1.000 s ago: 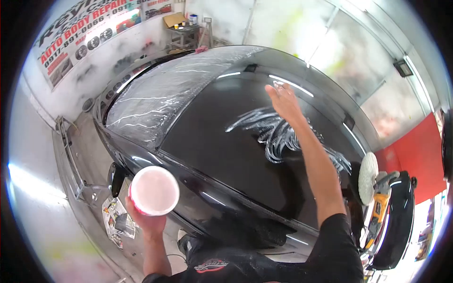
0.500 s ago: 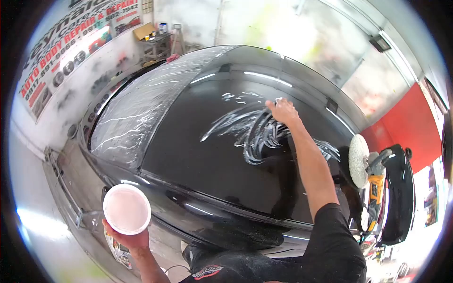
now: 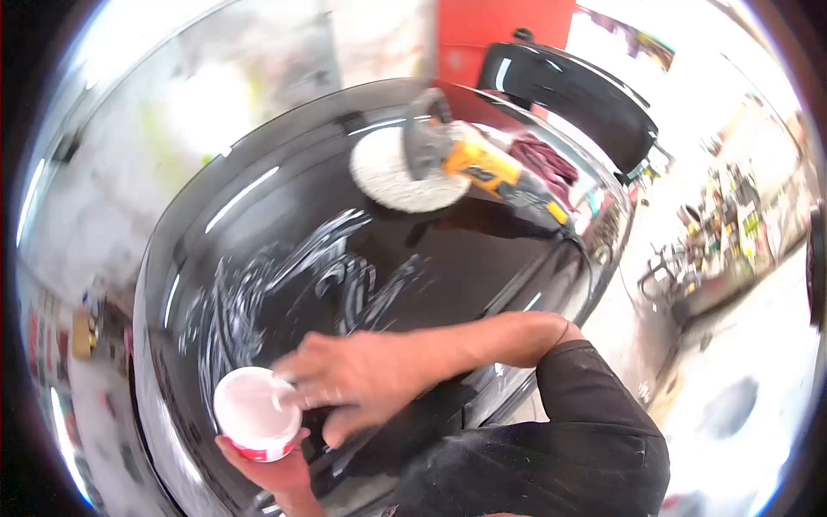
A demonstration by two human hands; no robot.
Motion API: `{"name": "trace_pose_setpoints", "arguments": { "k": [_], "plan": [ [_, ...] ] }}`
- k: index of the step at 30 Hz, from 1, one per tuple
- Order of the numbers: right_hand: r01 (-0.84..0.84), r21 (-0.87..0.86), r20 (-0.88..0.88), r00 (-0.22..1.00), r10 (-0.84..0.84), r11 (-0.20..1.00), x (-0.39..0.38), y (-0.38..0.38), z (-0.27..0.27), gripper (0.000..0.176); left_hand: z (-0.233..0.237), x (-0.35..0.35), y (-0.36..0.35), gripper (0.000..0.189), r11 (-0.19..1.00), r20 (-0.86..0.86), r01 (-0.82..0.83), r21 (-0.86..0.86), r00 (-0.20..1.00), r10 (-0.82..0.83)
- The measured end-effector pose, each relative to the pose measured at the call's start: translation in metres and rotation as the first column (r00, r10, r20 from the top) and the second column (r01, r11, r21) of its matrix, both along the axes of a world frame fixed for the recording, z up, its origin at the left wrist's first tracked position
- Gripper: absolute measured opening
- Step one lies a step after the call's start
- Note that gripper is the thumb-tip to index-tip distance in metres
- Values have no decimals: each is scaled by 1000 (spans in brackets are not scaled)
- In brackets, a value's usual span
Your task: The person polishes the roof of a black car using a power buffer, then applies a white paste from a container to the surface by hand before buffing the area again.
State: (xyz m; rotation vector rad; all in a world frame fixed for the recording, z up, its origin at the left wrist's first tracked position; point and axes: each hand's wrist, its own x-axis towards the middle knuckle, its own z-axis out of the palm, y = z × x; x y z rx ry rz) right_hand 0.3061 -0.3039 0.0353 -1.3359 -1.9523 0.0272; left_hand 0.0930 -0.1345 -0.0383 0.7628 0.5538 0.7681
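Observation:
A white plastic tub [image 3: 250,412] of pale pinkish-white paste, with a red band low on its side, sits in the grip of my left hand [image 3: 280,476]. Its mouth tilts up toward me. My right hand [image 3: 366,379] is at the tub's right rim, blurred, fingers stretched toward the opening and thumb apart below. White paste shows on its fingertips. Beneath both hands lies the glossy black car roof [image 3: 465,267], streaked with smeared white paste [image 3: 233,314]. Beyond them, a yellow and black polisher [image 3: 491,168] with a fluffy white pad [image 3: 379,177] rests on the car.
A dark red cloth [image 3: 544,162] lies beside the polisher, whose cord runs down the car's edge. Behind stand a black car panel [image 3: 573,99] and a red panel [image 3: 504,30]. Cluttered tools and parts [image 3: 724,233] fill the right side.
My right hand has left the smeared roof and come down to the tub in my left hand. The view has swung right, bringing the polisher toward the middle.

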Motion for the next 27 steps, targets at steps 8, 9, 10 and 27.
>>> {"name": "trace_pose_setpoints", "arguments": {
  "k": [8, 9, 10, 27],
  "plan": [
    [641, 171, -51, 764, -643, 748, 35, -154, -20, 29, 25, 189, -103, 83, 652, -162, 531, 541, 827, -539],
    [686, 145, -44, 724, -688, 713, 42, -176, -8, 32, 37, 212, -120, 84, 605, -139, 639, 475, 733, -666],
    [715, 154, 8, 689, -725, 682, 53, -199, 7, 31, 50, 233, -136, 86, 561, -15, 772, 298, 591, -806],
    [1000, 8, 425, 8, -905, 13, 447, -361, -104, 33, 188, 217, -138, 50, 117, 57, -8, 993, 903, -425]
  ]
}}
